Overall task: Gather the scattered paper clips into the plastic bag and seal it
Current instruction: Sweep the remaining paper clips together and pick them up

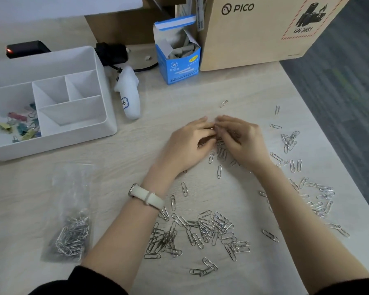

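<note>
Silver paper clips [200,233] lie scattered over the pale wooden table, thickest near the front between my forearms and along the right side [320,199]. My left hand [185,145] and my right hand [241,141] meet at the table's middle, fingers curled together over a small bunch of clips [221,151]. What the fingertips hold is partly hidden. A clear plastic bag [71,211] lies flat at the front left, apart from both hands, with a heap of clips in its lower part.
A white divided organizer tray [77,116] with coloured binder clips stands at the left. A white controller [129,99], a blue open box [177,60] and a large cardboard PICO box [249,35] stand behind. The table's right edge [328,116] runs diagonally beside dark carpet.
</note>
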